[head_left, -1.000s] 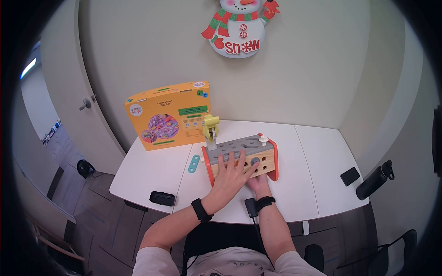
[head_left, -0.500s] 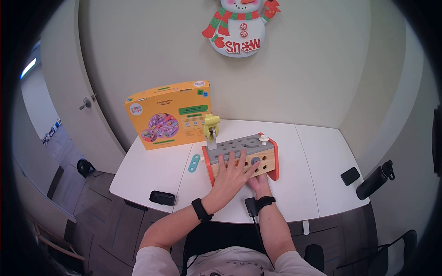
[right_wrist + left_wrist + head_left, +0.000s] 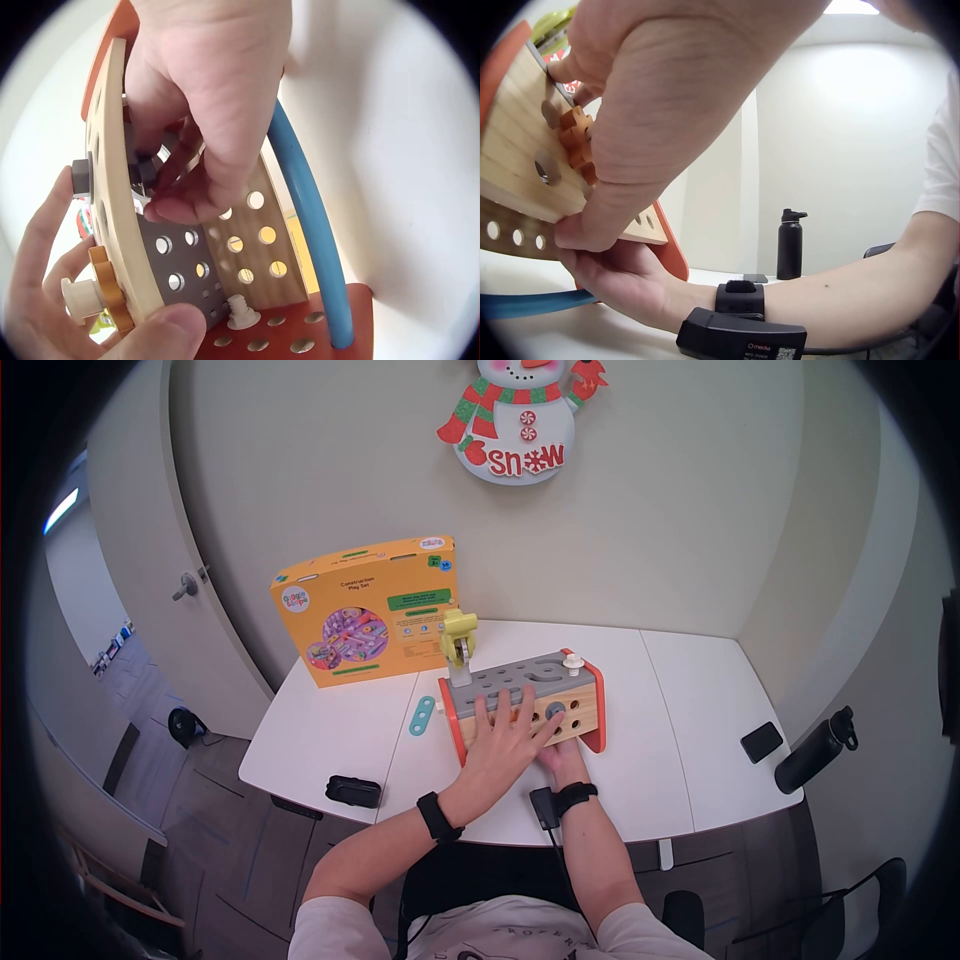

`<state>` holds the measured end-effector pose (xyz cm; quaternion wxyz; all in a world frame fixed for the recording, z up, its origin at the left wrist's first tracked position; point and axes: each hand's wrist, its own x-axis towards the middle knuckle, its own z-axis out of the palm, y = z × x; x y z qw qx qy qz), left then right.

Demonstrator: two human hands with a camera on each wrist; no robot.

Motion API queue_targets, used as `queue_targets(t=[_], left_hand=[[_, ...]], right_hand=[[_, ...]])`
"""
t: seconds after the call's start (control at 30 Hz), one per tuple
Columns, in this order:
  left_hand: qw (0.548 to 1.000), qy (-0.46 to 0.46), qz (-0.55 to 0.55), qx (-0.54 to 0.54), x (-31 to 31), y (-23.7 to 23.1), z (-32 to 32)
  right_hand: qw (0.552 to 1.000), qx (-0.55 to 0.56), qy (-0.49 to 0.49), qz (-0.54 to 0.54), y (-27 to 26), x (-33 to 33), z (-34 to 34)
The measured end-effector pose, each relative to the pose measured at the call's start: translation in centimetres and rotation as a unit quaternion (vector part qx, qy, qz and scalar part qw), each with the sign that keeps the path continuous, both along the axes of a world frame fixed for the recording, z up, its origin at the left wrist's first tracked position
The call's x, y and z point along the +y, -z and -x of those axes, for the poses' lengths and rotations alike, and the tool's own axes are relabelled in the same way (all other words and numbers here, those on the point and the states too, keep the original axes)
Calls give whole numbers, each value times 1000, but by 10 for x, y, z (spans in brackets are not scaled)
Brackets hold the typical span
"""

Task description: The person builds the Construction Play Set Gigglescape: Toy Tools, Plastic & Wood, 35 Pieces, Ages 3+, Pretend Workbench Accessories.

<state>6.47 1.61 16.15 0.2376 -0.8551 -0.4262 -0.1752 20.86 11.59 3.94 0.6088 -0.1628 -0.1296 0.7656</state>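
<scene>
A toy workbench [image 3: 520,680] with a grey perforated top, wooden front panel and red ends stands on the table, hollow side toward the right wrist camera. My left hand [image 3: 495,745] grips the front panel, thumb [image 3: 169,334] round its lower edge, fingers spread outside. One fingertip touches the head of a grey bolt [image 3: 81,178]. From below, my right hand [image 3: 217,97] reaches inside the bench. Its curled fingers pinch a dark grey nut [image 3: 142,171] behind the panel, partly hidden by them. Beside the bolt, an orange gear [image 3: 111,289] with a white screw [image 3: 79,298] sits on the panel.
A yellow-green toy piece [image 3: 459,635] stands on the bench's left end, a white screw [image 3: 572,664] on its right. A blue bar [image 3: 311,225] spans below. Around lie a teal strip [image 3: 422,716], orange box [image 3: 365,615], black case [image 3: 352,791], phone [image 3: 761,743] and bottle [image 3: 813,752].
</scene>
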Motion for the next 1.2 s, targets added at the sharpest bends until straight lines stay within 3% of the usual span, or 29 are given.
queue_targets(t=[0.17, 0.47, 0.77, 1.07, 1.2], left_hand=[[1000, -1, 5, 3, -2, -2, 0], [1000, -4, 2, 6, -1, 1, 0], [1000, -3, -3, 4, -2, 1, 0], [1000, -2, -5, 8, -2, 0, 1], [1000, -3, -12, 6, -1, 2, 1]], right_hand=[[1000, 25, 1, -2, 5, 5, 1], [999, -38, 24, -14, 0, 2, 4], [1000, 5, 14, 19, -12, -8, 2], [1000, 16, 8, -7, -8, -9, -2], [994, 89, -7, -68, -6, -10, -5]])
